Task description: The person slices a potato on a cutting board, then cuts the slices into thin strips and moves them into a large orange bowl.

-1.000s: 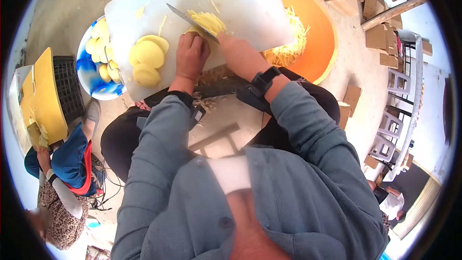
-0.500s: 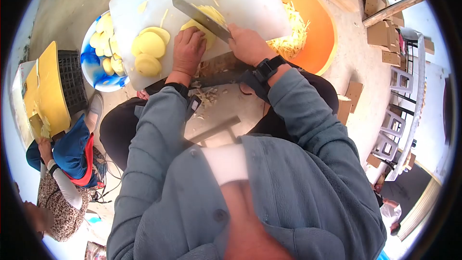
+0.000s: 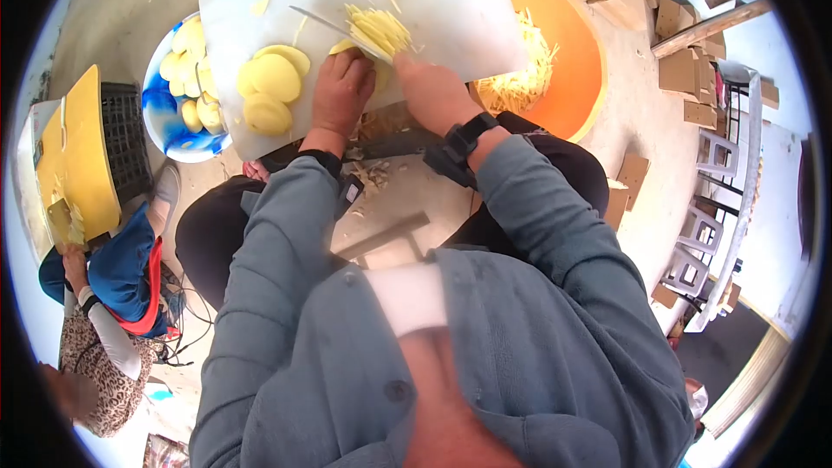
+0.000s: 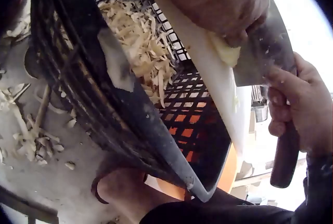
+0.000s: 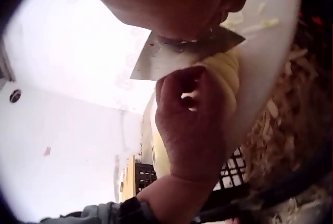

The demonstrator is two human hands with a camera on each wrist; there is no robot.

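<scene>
On a white cutting board [image 3: 451, 13], my left hand [image 3: 342, 95] presses curled fingertips on potato slices [image 5: 223, 78], right beside the blade. My right hand [image 3: 433, 95] grips the dark handle [image 4: 286, 156] of a broad knife [image 4: 265, 47], thumb and forefinger at the base of the blade. The knife [image 3: 321, 20] stands nearly edge-on between my left fingers and a pile of thin yellow strips [image 3: 379, 30]. Several round slices [image 3: 276, 78] lie overlapped on the board, left of my left hand.
An orange basin [image 3: 576, 78] with cut strips stands right of the board; a blue-and-white basin [image 3: 165, 126] with peeled potatoes stands left. A black crate [image 4: 192, 125] with peelings sits under the board. Another person [image 3: 104, 364] works at a yellow board [image 3: 91, 156] on the left.
The blade lifted and tilted broad side up half a second ago, and is now back down, nearly edge-on. The strip pile beside it looks larger. My left hand stays at the slices.
</scene>
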